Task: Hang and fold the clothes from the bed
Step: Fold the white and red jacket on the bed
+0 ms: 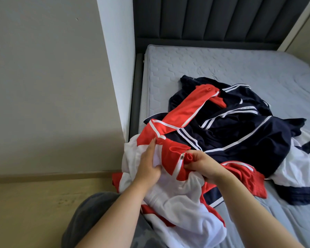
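Note:
A red and white zip jacket lies bunched at the near left corner of the bed, its red sleeve stretching back over the pile. My left hand lies on its white lining with straight fingers, fingertips at the red shoulder. My right hand pinches the red collar beside the metal zip pull. Behind lies a navy garment with white stripes, and a second navy and white piece at the right.
The grey mattress is bare toward the dark padded headboard. A white wall corner stands close on the left of the bed. Wooden floor and my grey trouser leg are below.

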Action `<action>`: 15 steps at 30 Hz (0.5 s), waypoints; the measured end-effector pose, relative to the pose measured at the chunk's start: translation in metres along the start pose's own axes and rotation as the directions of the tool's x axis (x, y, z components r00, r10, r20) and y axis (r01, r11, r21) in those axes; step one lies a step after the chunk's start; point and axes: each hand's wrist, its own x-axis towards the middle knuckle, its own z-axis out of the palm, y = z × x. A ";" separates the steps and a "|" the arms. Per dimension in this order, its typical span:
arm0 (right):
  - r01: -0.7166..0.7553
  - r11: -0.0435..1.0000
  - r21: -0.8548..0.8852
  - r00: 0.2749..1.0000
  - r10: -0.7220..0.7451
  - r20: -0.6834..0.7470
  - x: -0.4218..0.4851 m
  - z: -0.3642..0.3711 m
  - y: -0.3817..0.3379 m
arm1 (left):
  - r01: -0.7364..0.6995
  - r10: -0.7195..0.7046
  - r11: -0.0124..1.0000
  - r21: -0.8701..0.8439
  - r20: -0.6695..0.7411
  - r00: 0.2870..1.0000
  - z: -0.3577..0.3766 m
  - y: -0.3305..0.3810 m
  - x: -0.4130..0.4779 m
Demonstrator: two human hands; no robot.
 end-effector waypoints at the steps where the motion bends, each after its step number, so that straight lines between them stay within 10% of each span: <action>1: 0.013 0.990 -0.137 1.000 -0.014 -0.007 0.000 0.000 -0.003 | -0.016 0.017 0.998 -0.060 0.025 1.000 -0.003 0.003 0.001; 5: 0.032 0.776 -0.630 0.999 -0.007 0.042 0.005 0.003 -0.015 | -0.314 0.309 0.944 0.105 0.058 0.949 -0.015 0.002 0.002; 11: 0.048 0.732 -0.679 0.975 -0.183 -0.129 0.013 0.001 -0.013 | -0.297 0.331 0.888 0.351 -0.040 0.943 -0.015 0.004 0.002; 15: 0.052 0.926 -0.374 0.637 -0.319 -0.702 0.010 -0.005 -0.003 | -0.079 0.150 0.942 0.326 -0.199 0.968 -0.018 0.003 0.008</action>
